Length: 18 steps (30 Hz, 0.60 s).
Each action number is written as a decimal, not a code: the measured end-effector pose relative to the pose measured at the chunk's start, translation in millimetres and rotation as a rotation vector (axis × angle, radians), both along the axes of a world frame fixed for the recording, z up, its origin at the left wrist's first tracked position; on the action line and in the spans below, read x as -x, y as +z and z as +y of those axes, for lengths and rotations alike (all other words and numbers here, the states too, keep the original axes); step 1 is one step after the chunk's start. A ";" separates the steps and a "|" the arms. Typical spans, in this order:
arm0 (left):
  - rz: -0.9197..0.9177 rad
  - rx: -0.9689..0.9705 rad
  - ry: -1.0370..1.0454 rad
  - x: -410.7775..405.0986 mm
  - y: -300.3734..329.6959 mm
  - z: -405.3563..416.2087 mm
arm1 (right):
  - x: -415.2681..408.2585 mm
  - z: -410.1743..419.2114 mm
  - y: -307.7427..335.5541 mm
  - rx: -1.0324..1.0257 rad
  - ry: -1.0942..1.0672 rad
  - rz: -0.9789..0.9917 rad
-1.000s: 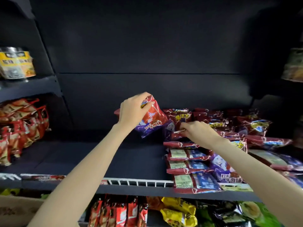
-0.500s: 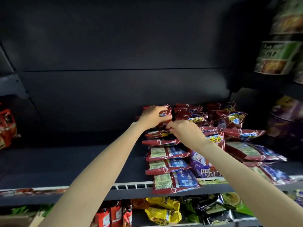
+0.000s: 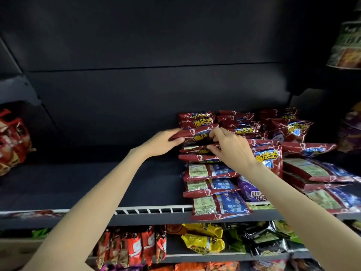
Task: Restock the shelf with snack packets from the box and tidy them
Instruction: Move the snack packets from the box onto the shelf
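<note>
Both hands (image 3: 197,142) now seemingly grip one dark-red packet (image 3: 195,134) together.

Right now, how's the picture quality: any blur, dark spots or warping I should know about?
Head view: the upper shelf back is very dark; the packets at the left edge and the cups at top right are blurred; the shelf rail bows from wide-angle distortion; the held packet and both hands are sharp.

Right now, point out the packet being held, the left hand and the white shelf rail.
held packet (image 3: 197,134), head view, its dark red front face.
left hand (image 3: 163,142), head view, back of the hand.
white shelf rail (image 3: 152,209), head view, slotted front strip.
</note>
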State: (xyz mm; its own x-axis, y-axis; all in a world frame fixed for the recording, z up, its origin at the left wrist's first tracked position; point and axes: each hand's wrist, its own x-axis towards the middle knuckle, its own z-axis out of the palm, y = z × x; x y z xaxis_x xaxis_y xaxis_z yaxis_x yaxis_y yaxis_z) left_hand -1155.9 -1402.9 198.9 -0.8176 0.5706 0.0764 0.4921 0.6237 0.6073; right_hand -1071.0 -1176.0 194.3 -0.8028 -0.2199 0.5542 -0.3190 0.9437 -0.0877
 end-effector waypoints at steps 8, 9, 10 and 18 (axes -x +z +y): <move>0.189 0.231 -0.037 3.6 11.9 49.7 | -6.5 5.5 0.2 -0.023 0.009 -0.010; 0.154 0.205 -0.041 3.1 11.9 49.0 | -8.1 5.9 -0.6 -0.022 0.006 0.015; 0.102 0.165 -0.045 0.4 12.6 46.5 | -10.0 5.8 -1.3 -0.013 0.005 0.042; 0.291 -0.065 0.112 -50.8 17.5 -1.9 | -38.9 -25.1 10.6 0.071 -0.003 0.332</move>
State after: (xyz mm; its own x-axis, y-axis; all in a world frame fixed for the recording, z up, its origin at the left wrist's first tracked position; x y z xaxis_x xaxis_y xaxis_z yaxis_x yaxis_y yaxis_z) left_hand -1105.1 -1404.8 216.4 -0.8133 0.4647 0.3502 0.5818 0.6481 0.4914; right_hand -1032.2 -1201.1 205.0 -0.5768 -0.1695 0.7991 -0.3384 0.9399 -0.0449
